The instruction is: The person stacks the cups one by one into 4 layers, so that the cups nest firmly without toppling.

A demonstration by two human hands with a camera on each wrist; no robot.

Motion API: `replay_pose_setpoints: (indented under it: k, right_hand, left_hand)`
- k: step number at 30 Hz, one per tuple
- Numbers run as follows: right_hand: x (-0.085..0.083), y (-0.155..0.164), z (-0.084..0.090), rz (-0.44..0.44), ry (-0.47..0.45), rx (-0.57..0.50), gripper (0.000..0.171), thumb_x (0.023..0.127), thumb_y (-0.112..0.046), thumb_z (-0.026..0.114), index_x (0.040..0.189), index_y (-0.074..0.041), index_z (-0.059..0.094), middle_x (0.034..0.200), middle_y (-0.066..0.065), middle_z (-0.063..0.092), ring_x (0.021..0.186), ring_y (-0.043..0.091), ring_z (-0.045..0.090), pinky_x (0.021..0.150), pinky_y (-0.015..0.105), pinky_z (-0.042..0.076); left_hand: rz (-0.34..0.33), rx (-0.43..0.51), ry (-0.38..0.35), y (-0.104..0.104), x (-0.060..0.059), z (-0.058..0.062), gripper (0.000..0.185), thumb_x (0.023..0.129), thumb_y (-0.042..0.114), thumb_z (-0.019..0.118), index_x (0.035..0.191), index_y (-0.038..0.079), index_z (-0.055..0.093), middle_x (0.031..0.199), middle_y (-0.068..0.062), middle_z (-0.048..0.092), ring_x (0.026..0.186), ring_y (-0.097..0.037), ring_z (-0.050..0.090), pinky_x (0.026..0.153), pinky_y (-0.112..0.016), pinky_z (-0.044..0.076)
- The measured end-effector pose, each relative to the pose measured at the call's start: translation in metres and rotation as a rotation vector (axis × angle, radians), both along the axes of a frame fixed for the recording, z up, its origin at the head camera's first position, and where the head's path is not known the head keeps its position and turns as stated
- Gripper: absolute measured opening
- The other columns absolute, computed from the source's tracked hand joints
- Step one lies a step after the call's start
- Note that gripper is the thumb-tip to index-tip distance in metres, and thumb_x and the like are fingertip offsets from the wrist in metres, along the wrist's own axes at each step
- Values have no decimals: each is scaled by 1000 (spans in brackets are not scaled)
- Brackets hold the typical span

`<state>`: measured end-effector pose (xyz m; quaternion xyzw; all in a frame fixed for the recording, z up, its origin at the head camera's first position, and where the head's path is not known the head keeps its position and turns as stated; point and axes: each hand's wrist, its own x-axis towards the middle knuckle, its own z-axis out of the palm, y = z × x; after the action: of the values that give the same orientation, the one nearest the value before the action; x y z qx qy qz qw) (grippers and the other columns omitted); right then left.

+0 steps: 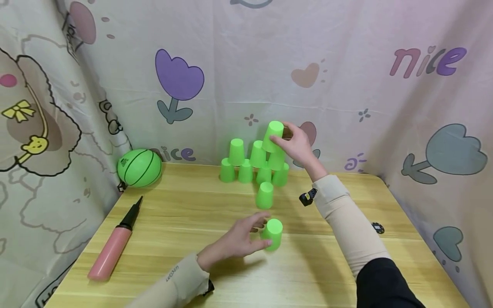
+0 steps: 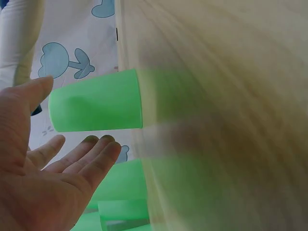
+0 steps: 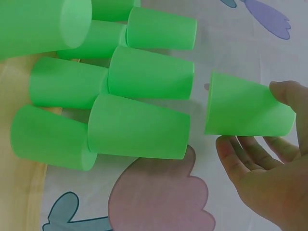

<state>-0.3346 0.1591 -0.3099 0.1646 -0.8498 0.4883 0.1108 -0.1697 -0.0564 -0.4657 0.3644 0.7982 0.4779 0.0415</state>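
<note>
Hanging just above the stack (image 1: 236, 152), a cup (image 1: 275, 132) is pinched by the right hand (image 1: 297, 144), thumb opposing fingers; the stack could be toppled by a low touch. Nearer, a lone cup (image 1: 275, 234) is flanked by the left hand (image 1: 236, 238), loosely opened, contact unclear. Beyond the grip, "nice" is printed twice on the curtain (image 1: 239, 77); left sleeve (image 1: 181, 280) lettering cannot be surely read.

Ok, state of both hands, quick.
Left hand: open beside the nearest cup, not gripping it.
Right hand: holding a raised cup between thumb and fingers, above the cup stack.
</note>
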Motion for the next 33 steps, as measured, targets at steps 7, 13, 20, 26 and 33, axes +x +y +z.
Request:
replay_pose_setpoints:
  k: [7,13,20,26,33]
  right_hand:
    - [-12,-4,1,-39,-15,33,65,98,-35,75,153,-11,52,142,16,66,129,32,64,112,46,53]
    - [-19,-5,-2,-57,-30,40,62,98,-34,74,152,-11,53,140,18,67,128,32,65,110,47,54]
    - [-24,-7,-3,-63,-43,57,65,98,-35,74,154,-9,51,143,19,66,130,34,65,110,47,54]
    - [-26,-7,-2,-57,-42,67,65,99,-36,73,154,-9,52,142,18,66,129,34,65,110,47,54]
    - [-27,-7,-1,-52,-50,81,66,100,-38,72,155,-9,51,141,19,66,130,34,64,111,48,53]
  left_hand:
    - [-7,-23,16,3,2,-3,67,93,21,82,149,2,50,135,-12,70,117,-27,71,103,-39,61]
    - [19,-66,-2,7,2,-2,69,92,23,83,150,5,51,136,-8,70,118,-21,70,104,-35,59]
    - [19,-66,-24,11,0,-2,67,93,21,82,150,4,51,134,-6,70,117,-19,70,103,-35,60]
    - [11,-60,-28,13,-1,-3,63,94,19,81,149,7,52,134,-6,70,118,-21,70,104,-36,60]
    - [-3,-57,-31,14,-1,-3,60,95,15,80,148,7,52,135,-7,70,120,-22,70,106,-31,58]
